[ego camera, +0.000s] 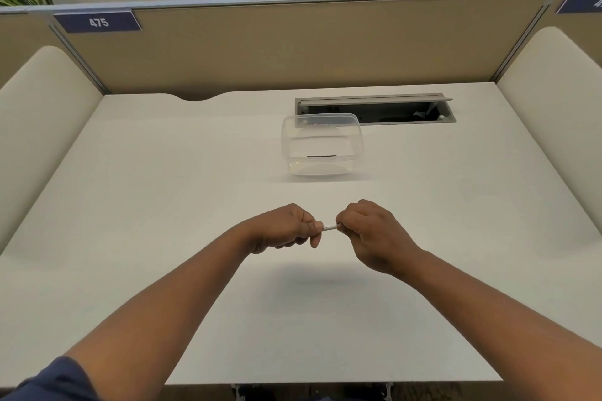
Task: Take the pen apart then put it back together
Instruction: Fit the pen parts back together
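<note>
Pinching the pen (pixel 329 227) tight, left hand (pixel 282 228) and right hand (pixel 371 231); a sudden tug could scatter parts off the desk (pixel 163 205).

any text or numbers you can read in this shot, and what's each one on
"475": white digits on a dark blue tag at the top left of the desk divider.
Second blue tag at the top right: cut off by the frame edge, unreadable.
White pen between the left hand and right hand: a faint mark, too small to read.
</note>
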`<act>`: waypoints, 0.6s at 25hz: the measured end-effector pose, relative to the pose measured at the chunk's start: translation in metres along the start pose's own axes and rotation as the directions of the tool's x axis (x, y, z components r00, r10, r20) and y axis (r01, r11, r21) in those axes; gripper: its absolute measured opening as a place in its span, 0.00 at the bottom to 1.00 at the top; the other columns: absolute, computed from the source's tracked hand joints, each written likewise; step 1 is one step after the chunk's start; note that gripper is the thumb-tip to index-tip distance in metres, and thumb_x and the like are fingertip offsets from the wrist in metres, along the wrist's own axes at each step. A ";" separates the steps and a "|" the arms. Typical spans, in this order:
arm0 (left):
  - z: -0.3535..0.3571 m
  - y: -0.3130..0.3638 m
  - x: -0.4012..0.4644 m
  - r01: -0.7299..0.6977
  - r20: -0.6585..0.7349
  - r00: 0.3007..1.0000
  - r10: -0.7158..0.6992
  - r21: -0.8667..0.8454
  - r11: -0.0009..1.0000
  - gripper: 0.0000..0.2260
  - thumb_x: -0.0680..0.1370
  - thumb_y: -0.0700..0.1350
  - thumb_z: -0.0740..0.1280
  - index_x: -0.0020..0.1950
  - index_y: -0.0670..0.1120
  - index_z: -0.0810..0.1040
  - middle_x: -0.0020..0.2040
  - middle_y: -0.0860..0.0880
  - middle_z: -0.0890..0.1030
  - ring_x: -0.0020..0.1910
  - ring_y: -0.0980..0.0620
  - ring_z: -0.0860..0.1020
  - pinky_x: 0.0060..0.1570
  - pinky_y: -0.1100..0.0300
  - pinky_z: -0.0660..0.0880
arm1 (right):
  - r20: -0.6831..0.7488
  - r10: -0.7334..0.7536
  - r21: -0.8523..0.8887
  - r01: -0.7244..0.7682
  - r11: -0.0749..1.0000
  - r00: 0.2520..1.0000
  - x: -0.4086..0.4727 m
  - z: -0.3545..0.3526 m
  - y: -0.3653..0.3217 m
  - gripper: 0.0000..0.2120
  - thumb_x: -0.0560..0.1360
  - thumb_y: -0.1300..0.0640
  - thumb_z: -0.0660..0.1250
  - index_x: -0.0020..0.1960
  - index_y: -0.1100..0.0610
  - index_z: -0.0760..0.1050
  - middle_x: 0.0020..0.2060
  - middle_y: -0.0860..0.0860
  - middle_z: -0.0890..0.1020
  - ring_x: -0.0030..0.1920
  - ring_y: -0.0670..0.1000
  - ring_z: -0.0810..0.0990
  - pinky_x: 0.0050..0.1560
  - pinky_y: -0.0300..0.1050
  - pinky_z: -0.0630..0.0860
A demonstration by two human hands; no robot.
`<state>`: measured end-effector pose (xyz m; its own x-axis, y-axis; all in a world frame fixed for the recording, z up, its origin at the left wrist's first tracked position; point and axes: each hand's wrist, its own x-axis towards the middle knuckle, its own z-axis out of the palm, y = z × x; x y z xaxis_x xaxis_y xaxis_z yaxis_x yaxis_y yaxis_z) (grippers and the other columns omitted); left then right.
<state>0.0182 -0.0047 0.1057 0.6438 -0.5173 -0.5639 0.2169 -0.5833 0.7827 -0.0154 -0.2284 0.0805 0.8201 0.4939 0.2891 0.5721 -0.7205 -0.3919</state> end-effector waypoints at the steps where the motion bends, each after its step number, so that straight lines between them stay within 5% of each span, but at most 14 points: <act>1: 0.004 0.000 0.000 -0.006 -0.047 0.999 0.008 0.042 0.999 0.17 0.83 0.52 0.63 0.40 0.45 0.82 0.27 0.55 0.67 0.29 0.52 0.61 0.32 0.58 0.59 | 0.038 0.124 0.060 -0.126 0.990 0.992 0.001 0.002 -0.006 0.07 0.77 0.63 0.64 0.41 0.58 0.75 0.33 0.49 0.76 0.36 0.52 0.69 0.36 0.45 0.66; 2: 0.007 0.001 0.000 -0.003 -0.099 0.995 0.015 0.121 0.993 0.17 0.82 0.52 0.63 0.39 0.45 0.82 0.27 0.55 0.67 0.29 0.52 0.62 0.33 0.58 0.61 | 0.128 0.293 0.150 -0.310 0.939 0.948 0.003 0.003 -0.011 0.08 0.77 0.63 0.63 0.40 0.57 0.75 0.32 0.48 0.76 0.35 0.52 0.70 0.35 0.45 0.66; 4: 0.016 0.002 0.002 0.038 -0.210 0.977 0.045 0.372 0.928 0.16 0.82 0.55 0.61 0.40 0.49 0.81 0.28 0.55 0.70 0.28 0.53 0.67 0.34 0.58 0.65 | 0.399 0.586 0.354 -0.708 0.611 0.706 0.011 -0.004 -0.017 0.11 0.76 0.63 0.61 0.38 0.57 0.77 0.31 0.49 0.76 0.34 0.51 0.71 0.34 0.43 0.66; 6: 0.021 0.003 0.004 0.072 -0.283 0.956 0.084 0.499 0.864 0.16 0.82 0.57 0.60 0.41 0.53 0.81 0.29 0.55 0.73 0.30 0.55 0.71 0.36 0.58 0.68 | 0.561 0.614 0.433 -0.829 0.353 0.554 0.016 -0.010 -0.017 0.12 0.76 0.63 0.60 0.37 0.57 0.78 0.31 0.52 0.77 0.32 0.51 0.69 0.34 0.43 0.65; 12: 0.004 0.001 0.005 -0.031 -0.194 0.980 0.050 0.100 0.994 0.17 0.83 0.52 0.62 0.39 0.46 0.83 0.30 0.53 0.67 0.31 0.52 0.64 0.36 0.57 0.62 | 0.299 0.497 0.425 -0.580 0.695 0.814 0.014 -0.013 -0.007 0.08 0.79 0.57 0.66 0.43 0.53 0.82 0.36 0.49 0.83 0.36 0.48 0.76 0.39 0.44 0.74; 15: -0.003 0.001 0.005 -0.032 -0.114 0.993 0.036 0.038 0.999 0.17 0.83 0.52 0.63 0.40 0.47 0.83 0.30 0.54 0.67 0.32 0.52 0.62 0.34 0.58 0.60 | 0.109 0.379 0.430 -0.387 0.816 0.919 0.009 -0.009 -0.003 0.05 0.76 0.63 0.71 0.47 0.55 0.84 0.35 0.44 0.81 0.37 0.43 0.76 0.39 0.32 0.71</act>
<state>0.0231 -0.0059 0.1045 0.7309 -0.4629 -0.5016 0.1683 -0.5900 0.7897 -0.0096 -0.2261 0.0924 0.9719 0.2342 0.0218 0.1554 -0.5699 -0.8069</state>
